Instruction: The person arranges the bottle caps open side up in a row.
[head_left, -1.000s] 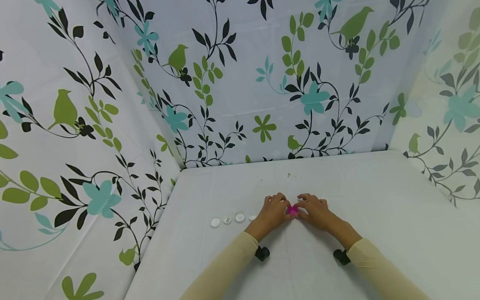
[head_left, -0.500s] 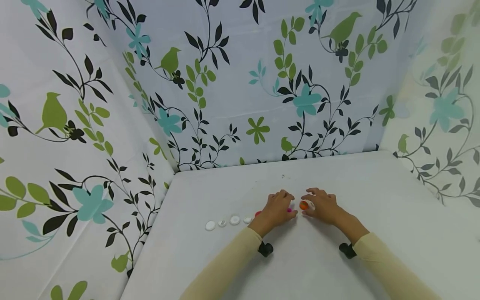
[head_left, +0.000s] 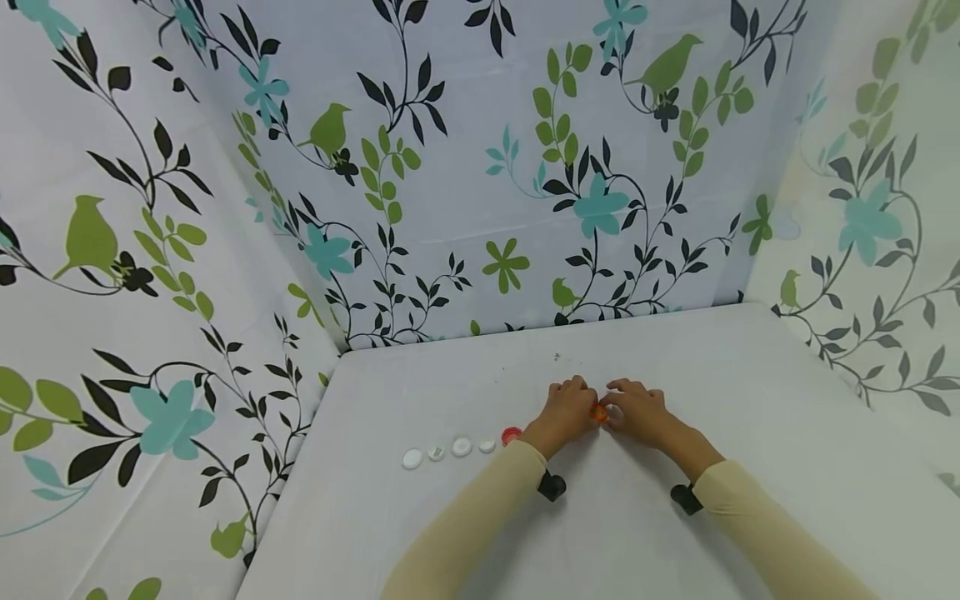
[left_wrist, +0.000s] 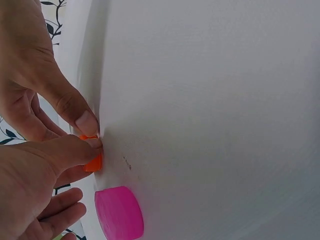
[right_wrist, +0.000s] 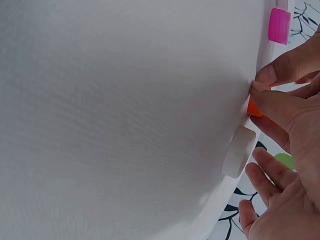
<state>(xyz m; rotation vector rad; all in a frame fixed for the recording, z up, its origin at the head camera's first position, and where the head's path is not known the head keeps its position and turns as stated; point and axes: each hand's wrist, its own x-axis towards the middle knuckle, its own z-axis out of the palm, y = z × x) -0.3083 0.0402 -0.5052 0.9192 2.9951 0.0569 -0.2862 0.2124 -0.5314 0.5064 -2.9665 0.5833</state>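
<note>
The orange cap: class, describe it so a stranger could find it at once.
On the white table, find the person's two hands meeting. The orange cap is pinched between the left hand and right hand. It is the only orange piece there.

White table, plain, no pattern. On it a small orange cap; just left of the orange cap a magenta cap, further left a red cap, then 4 white caps in a row. Beige sleeves. Walls behind table: white w/ black vines, green leaves & birds, teal flowers.
</note>
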